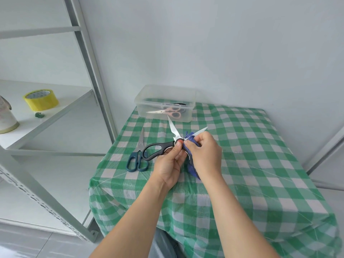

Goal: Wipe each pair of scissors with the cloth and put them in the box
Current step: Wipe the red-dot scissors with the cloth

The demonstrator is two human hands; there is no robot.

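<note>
While left hand [168, 164] pinches the black scissors [158, 148] at the pivot, blades spread, above the surface [260, 146], right hand [204, 155] pinches the cloth [191, 168] round one blade: wiping under way. At least one orange pair [173, 113] lies in the box [149, 94] at the far edge; blue scissors [138, 159] lie untouched on the surface, seemingly left to do. Stamp on the blade is too small to read.

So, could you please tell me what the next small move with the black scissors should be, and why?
Probably slide the blue cloth outward along the blade to its tip. The right hand pinches the cloth near the pivot of the black-handled kitchen scissors, which the left hand holds spread open, so that blade seems only partly wiped.
</note>
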